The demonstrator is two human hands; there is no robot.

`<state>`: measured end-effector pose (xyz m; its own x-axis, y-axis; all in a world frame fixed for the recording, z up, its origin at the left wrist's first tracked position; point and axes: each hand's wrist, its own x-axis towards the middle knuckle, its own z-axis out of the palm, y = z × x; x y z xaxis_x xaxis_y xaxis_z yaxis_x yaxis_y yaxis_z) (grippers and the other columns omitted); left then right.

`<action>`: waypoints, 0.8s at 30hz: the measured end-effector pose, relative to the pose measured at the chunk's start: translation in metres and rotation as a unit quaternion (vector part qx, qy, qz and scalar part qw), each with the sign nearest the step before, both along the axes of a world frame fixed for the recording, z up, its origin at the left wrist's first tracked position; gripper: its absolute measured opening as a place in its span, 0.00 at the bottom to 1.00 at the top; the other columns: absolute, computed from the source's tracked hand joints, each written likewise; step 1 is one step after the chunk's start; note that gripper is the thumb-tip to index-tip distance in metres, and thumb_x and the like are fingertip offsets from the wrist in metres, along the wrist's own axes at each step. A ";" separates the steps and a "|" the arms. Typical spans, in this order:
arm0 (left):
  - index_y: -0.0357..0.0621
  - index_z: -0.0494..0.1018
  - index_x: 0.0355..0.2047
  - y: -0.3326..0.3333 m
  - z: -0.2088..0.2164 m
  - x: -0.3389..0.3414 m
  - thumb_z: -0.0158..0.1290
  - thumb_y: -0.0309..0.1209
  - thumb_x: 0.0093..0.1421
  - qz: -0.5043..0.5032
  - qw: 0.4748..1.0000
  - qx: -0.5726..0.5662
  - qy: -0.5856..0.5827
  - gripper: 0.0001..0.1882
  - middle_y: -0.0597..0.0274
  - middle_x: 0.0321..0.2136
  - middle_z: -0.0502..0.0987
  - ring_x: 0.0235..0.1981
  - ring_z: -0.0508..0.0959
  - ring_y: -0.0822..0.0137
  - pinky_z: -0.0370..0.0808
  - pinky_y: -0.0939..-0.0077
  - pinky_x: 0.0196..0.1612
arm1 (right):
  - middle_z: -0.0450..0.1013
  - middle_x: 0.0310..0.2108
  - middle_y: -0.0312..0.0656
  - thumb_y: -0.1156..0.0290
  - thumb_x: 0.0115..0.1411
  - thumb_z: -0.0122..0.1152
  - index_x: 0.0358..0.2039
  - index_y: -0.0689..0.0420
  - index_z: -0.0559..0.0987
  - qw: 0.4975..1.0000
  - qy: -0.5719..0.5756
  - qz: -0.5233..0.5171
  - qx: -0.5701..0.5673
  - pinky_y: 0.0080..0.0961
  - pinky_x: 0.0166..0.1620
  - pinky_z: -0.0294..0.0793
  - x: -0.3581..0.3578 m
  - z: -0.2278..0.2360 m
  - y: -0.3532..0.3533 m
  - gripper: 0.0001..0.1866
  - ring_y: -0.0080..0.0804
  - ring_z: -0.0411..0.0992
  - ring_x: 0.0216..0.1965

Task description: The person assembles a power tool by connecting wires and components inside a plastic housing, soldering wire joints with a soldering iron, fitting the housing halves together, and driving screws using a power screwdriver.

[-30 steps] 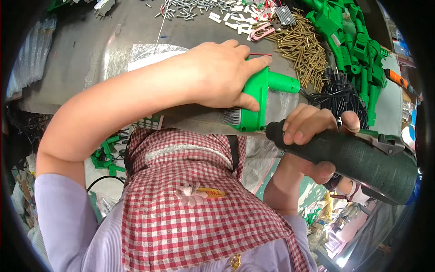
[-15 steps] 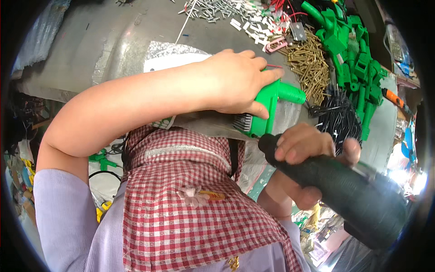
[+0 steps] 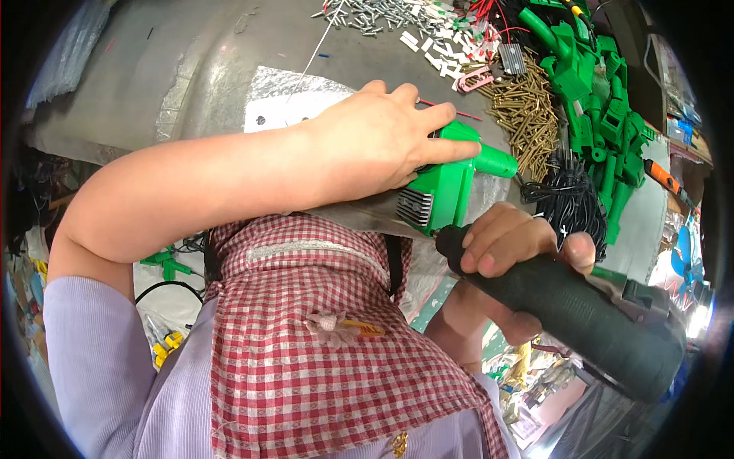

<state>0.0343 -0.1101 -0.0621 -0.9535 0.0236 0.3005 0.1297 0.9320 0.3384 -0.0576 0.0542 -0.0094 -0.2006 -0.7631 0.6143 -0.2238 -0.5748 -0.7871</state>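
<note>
A green plastic housing (image 3: 451,191) with a round handle stub and a dark slotted vent lies at the bench's near edge. My left hand (image 3: 375,138) reaches across and grips it from above, fingers bent over its top and the thumb mostly hidden. My right hand (image 3: 508,249) is wrapped around a black electric screwdriver (image 3: 581,321) slanting down to the right. The screwdriver's nose meets the near corner of the housing; whether the bit sits in a screw there is too small to tell. Behind my left forearm is a white sheet with dark holes (image 3: 275,113), partly covered.
Silver screws (image 3: 375,15), white connectors (image 3: 440,50) and brass-coloured screws (image 3: 524,115) lie heaped at the back. Several green housings (image 3: 612,115) are piled to the right, beside bundled black cables (image 3: 573,195). An orange-handled tool (image 3: 664,177) lies at the far right.
My left thumb has drawn back from the housing's near side, uncovering more of the vent, and the fingers have shifted over its top. The screwdriver's rear end has risen slightly.
</note>
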 end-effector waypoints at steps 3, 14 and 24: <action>0.67 0.62 0.58 0.003 0.001 0.003 0.58 0.34 0.47 0.021 1.000 -0.010 -0.012 0.36 0.60 0.49 0.67 0.37 0.73 0.57 0.74 0.64 0.36 | 0.71 0.25 0.44 0.42 0.52 0.61 0.63 0.58 0.51 0.975 -0.059 -0.214 0.008 0.29 0.27 0.69 0.030 -0.003 0.000 0.48 0.34 0.70 0.22; 0.68 0.66 0.56 0.002 0.010 0.020 0.54 0.31 0.48 -0.072 0.995 0.029 -0.065 0.32 0.60 0.51 0.65 0.39 0.69 0.58 0.70 0.66 0.40 | 0.64 0.22 0.39 0.37 0.56 0.47 0.60 0.66 0.54 0.966 -0.001 -0.250 -0.069 0.28 0.29 0.63 -0.011 0.033 -0.028 0.47 0.31 0.63 0.21; 0.63 0.70 0.51 -0.006 0.010 0.017 0.51 0.31 0.49 -0.094 0.993 0.053 -0.038 0.26 0.60 0.52 0.67 0.36 0.69 0.60 0.68 0.69 0.37 | 0.71 0.26 0.42 0.42 0.55 0.57 0.62 0.56 0.55 1.000 0.011 0.006 -0.013 0.30 0.28 0.67 -0.054 -0.003 -0.050 0.44 0.35 0.71 0.24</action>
<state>0.0516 -0.1160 -0.0524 -0.9551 0.1750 0.2390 0.2684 0.8524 0.4486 -0.1118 0.0046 -0.0124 -0.1769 -0.7495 0.6379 -0.2339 -0.5976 -0.7670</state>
